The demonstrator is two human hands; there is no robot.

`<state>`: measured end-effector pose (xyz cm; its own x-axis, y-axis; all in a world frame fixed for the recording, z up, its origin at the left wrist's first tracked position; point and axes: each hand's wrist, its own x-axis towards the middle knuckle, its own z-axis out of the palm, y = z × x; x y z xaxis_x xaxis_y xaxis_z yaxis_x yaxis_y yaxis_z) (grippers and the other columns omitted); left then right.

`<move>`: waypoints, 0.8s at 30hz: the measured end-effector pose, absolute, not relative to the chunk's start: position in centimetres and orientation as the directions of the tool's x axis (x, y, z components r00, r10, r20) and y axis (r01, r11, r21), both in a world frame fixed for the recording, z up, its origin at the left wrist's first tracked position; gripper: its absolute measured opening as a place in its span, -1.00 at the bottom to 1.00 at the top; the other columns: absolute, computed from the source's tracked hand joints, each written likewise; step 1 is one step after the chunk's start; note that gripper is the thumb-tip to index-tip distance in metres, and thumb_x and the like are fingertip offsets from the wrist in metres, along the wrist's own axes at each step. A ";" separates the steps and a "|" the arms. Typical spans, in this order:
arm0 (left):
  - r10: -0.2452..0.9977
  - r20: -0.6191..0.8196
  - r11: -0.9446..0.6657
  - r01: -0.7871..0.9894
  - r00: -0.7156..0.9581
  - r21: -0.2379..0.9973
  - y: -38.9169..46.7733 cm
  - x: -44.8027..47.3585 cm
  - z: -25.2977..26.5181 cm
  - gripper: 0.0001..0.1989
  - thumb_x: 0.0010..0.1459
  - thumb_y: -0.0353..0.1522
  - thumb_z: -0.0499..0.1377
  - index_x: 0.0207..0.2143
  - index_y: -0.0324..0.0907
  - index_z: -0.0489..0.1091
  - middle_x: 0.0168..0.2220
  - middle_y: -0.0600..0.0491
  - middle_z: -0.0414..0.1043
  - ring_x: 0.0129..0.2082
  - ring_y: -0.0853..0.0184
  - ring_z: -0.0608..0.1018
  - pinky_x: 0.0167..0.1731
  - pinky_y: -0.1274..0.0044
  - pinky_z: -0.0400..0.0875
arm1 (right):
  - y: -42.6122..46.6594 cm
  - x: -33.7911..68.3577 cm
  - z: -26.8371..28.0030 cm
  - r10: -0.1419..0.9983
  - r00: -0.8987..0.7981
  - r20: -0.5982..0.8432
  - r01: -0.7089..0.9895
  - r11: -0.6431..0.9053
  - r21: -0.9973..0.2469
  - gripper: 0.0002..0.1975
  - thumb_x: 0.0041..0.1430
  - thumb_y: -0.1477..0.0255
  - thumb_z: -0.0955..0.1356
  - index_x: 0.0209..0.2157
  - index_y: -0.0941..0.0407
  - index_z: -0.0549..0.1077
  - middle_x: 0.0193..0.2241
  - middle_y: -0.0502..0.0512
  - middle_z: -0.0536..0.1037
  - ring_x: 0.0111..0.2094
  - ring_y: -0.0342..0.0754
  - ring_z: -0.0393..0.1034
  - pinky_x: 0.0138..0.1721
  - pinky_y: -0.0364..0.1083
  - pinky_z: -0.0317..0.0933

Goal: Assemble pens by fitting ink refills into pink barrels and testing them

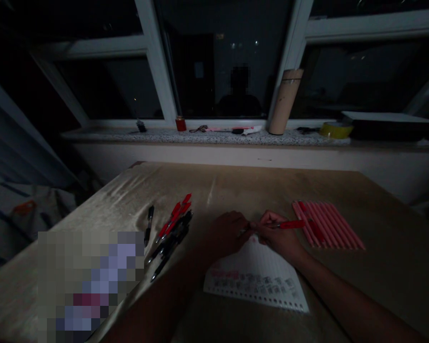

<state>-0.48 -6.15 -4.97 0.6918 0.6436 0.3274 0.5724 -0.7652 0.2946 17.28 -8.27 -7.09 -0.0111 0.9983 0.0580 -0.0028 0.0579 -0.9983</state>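
Both my hands meet over the upper end of a lined sheet of paper (252, 271) with punched holes along its near edge. Pink and dark scribbles run in rows near those holes. My right hand (282, 243) is closed around a red pen (291, 224), whose red end points right. At the pen's front end, the fingers of my left hand (230, 231) are pinched together on it; the exact grip is partly hidden. To the left lie several red pens (175, 216) and several black pens (169, 250). One more black pen (149, 225) lies apart from them.
Pink pencil-like sticks (331, 226) lie side by side at the right, with another red pen (311, 221) among them. A blurred-out object (107, 281) sits front left. Along the windowsill (236, 138) stand a tall tan flask (286, 102), yellow tape (336, 130) and a red jar (180, 124).
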 end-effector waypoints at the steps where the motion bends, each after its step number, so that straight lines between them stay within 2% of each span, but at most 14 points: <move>1: 0.644 0.333 -0.765 0.567 0.688 0.307 -6.0 -0.5 -5.0 -0.71 0.24 -0.24 -0.05 -0.29 -0.21 0.38 -0.28 -0.01 0.40 -0.25 0.33 0.42 -0.19 0.49 0.29 | -8.3 17.2 -6.8 0.999 -0.010 0.047 -0.015 0.047 -0.999 -0.64 -0.13 0.20 0.47 -0.59 0.12 0.28 -0.75 -0.09 0.35 -0.73 -0.22 0.18 -0.70 -0.22 -0.03; 5: 0.675 0.364 -0.737 0.566 0.641 0.369 -5.6 -0.8 -5.3 -0.73 0.22 -0.23 0.00 -0.30 -0.20 0.39 -0.30 0.01 0.42 -0.26 0.35 0.43 -0.20 0.51 0.29 | -8.2 17.2 -6.1 1.000 0.019 -0.019 -0.199 -0.014 -0.980 -0.59 -0.04 0.04 0.37 -0.53 0.12 0.35 -0.77 -0.07 0.34 -0.76 -0.22 0.14 -0.71 -0.20 -0.01; 10: 0.752 0.375 -0.659 0.617 0.541 0.430 -5.4 -0.9 -5.4 -0.77 0.16 -0.23 0.07 -0.30 -0.19 0.41 -0.32 0.02 0.43 -0.29 0.35 0.44 -0.21 0.50 0.30 | -8.0 17.7 -5.5 0.993 -0.014 -0.117 -0.487 -0.109 -0.867 -0.38 -0.03 -0.19 0.15 -0.50 0.11 0.40 -0.79 -0.05 0.26 -0.76 -0.14 0.12 -0.68 -0.11 0.08; 14: 0.784 0.390 -0.620 0.640 0.484 0.454 -5.3 -0.9 -5.5 -0.77 0.14 -0.22 0.10 -0.31 -0.19 0.43 -0.35 0.03 0.44 -0.32 0.36 0.44 -0.22 0.50 0.30 | -8.1 18.2 -4.9 0.996 -0.018 -0.089 -0.544 -0.085 -0.835 -0.32 -0.03 -0.22 0.07 -0.50 0.08 0.42 -0.77 -0.06 0.21 -0.74 -0.14 0.08 -0.65 -0.10 0.06; 20: 0.796 0.399 -0.603 0.657 0.455 0.452 -5.2 -0.9 -5.4 -0.78 0.14 -0.23 0.10 -0.33 -0.19 0.44 -0.37 0.03 0.44 -0.33 0.36 0.44 -0.24 0.50 0.30 | -8.0 18.5 -4.9 0.990 -0.057 -0.130 -0.632 -0.137 -0.763 -0.45 0.04 -0.11 0.16 -0.53 0.06 0.43 -0.74 -0.07 0.20 -0.70 -0.16 0.03 -0.60 -0.12 0.05; 24: 0.789 0.390 -0.613 0.654 0.475 0.444 -5.4 -0.8 -5.1 -0.77 0.14 -0.22 0.09 -0.33 -0.18 0.43 -0.37 0.02 0.45 -0.33 0.35 0.44 -0.23 0.49 0.30 | -7.9 18.6 -5.1 0.991 -0.040 -0.127 -0.624 -0.124 -0.771 -0.44 0.04 -0.13 0.15 -0.54 0.06 0.43 -0.75 -0.07 0.18 -0.71 -0.15 0.02 -0.60 -0.12 0.05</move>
